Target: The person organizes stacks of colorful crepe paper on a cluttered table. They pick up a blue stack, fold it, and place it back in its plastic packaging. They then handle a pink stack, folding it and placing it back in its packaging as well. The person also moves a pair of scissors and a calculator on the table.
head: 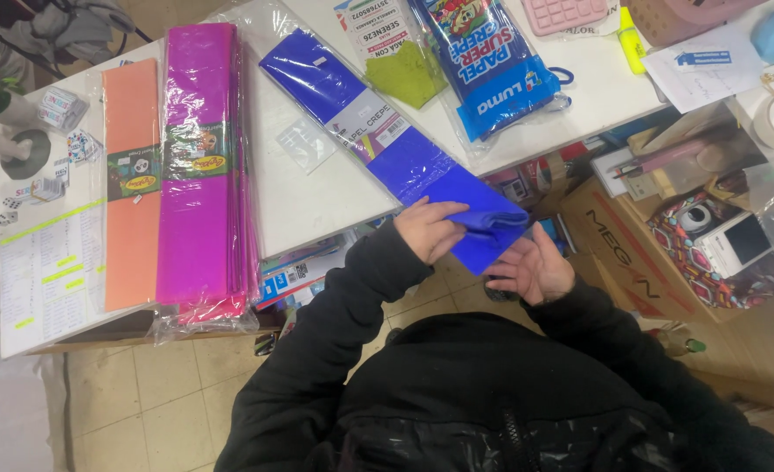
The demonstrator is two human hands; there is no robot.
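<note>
A long fold of blue crepe paper (378, 122) in a clear wrapper lies slanted across the white table (300, 192), its near end hanging past the table's front edge. My left hand (429, 229) pinches that near end from the left. My right hand (531, 269) is under the same end with its fingers spread against the blue paper. Both arms wear black sleeves.
A magenta crepe pack (196, 166) and an orange one (131, 183) lie at the left. A blue bagged pack (492, 61), a green sheet (404, 74) and a pink calculator (562, 13) lie further back. Cardboard boxes (632, 253) and clutter stand under and beside the table at right.
</note>
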